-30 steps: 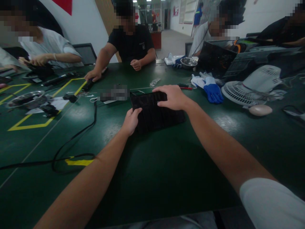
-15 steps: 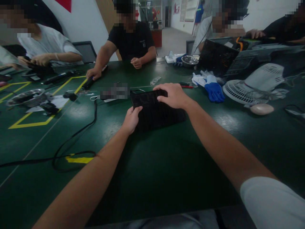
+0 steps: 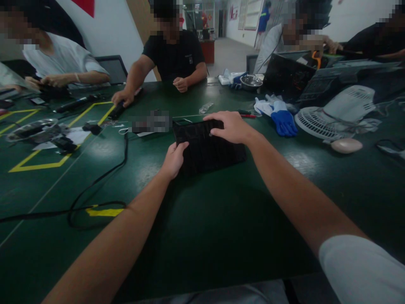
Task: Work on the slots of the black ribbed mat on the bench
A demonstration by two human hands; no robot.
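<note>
With thumb and fingers, our left hand [image 3: 174,161] clasps the left edge of one panel [image 3: 215,154], mid-frame, while our right hand [image 3: 230,128] grips its top edge, thumb in front. Farther out we count one blue glove [image 3: 284,122] and one fan [image 3: 344,107] at right, one bowl [image 3: 251,83] upper right, one long cable [image 3: 31,215] lower left.

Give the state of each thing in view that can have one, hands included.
Left hand: gripping the flat black object by its left edge
Right hand: gripping its far edge
Flat black object: held two-handed
Black cable: loosely looped
Blue glove: lying unworn
Metal bowl: upright, contents unclear
</note>
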